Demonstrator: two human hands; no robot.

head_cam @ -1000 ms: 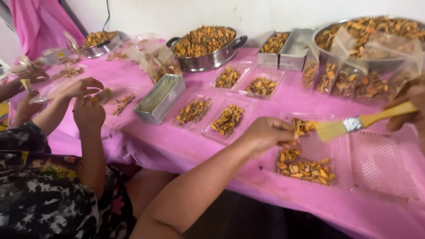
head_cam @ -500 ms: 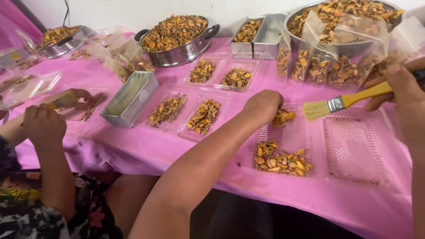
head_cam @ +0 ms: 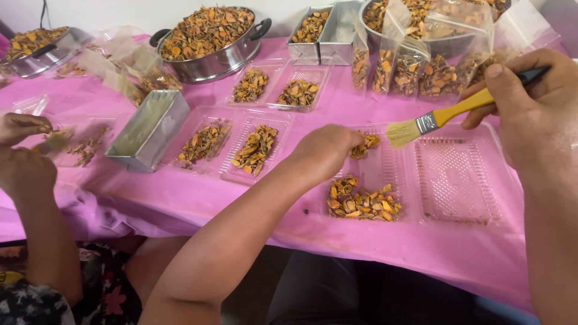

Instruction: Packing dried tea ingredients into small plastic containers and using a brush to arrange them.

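Observation:
My left hand (head_cam: pixel 325 151) is closed around a small bunch of orange-brown dried slices (head_cam: pixel 365 144), held over a clear plastic tray (head_cam: pixel 368 174). More dried slices (head_cam: pixel 361 201) lie heaped at that tray's near end. My right hand (head_cam: pixel 530 102) grips a paintbrush (head_cam: pixel 439 117) with a yellow handle; its pale bristles hover just right of the slices in my left hand. An empty clear tray (head_cam: pixel 457 177) lies under the brush.
A co-worker's hands (head_cam: pixel 24 150) work at the left over another tray. A metal loaf tin (head_cam: pixel 147 129), filled clear trays (head_cam: pixel 232 141), a metal pot of slices (head_cam: pixel 211 39), metal boxes (head_cam: pixel 325 30) and filled plastic bags (head_cam: pixel 421 66) stand on the pink tablecloth (head_cam: pixel 421 247).
The view has shifted left and closer. My left hand has lifted a bunch of slices off the tray's pile; the brush has come down towards it.

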